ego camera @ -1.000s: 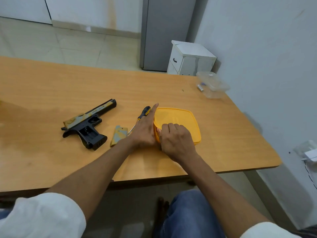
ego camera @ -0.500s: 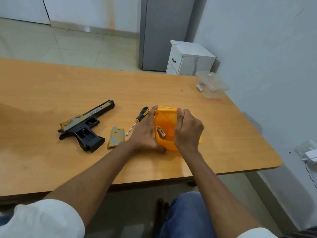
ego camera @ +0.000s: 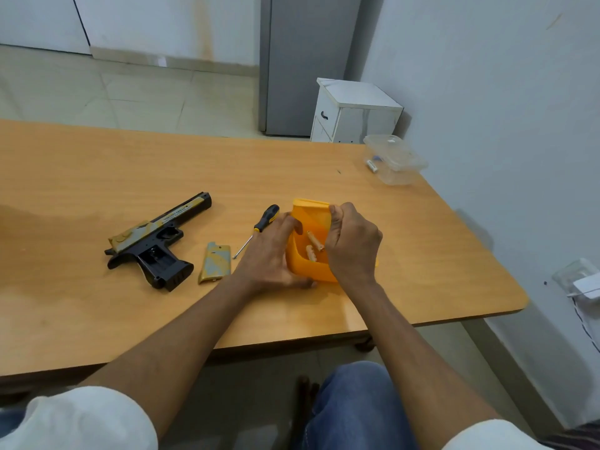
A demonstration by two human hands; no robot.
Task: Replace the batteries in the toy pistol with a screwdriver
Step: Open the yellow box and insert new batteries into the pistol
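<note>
A black and camouflage toy pistol [ego camera: 156, 241] lies on its side on the wooden table [ego camera: 97, 177], its grip compartment uncovered. Its battery cover [ego camera: 216, 263] rests just to the right. A black and yellow screwdriver [ego camera: 258, 228] lies beside that. My left hand [ego camera: 271, 254] steadies the left wall of an orange box [ego camera: 306, 271]. My right hand [ego camera: 352, 241] grips the orange lid [ego camera: 311, 212], tilted up on edge. Two batteries [ego camera: 313, 245] lie inside the box.
A clear plastic container [ego camera: 394, 160] with a battery [ego camera: 371, 165] beside it stands at the table's far right corner. Behind the table are a small white cabinet [ego camera: 354, 112] and a grey fridge [ego camera: 298, 66]. The wall is close on the right.
The orange lid lay flat on the box a second ago. My right hand has lifted it up on edge, and the batteries inside have come into sight.
</note>
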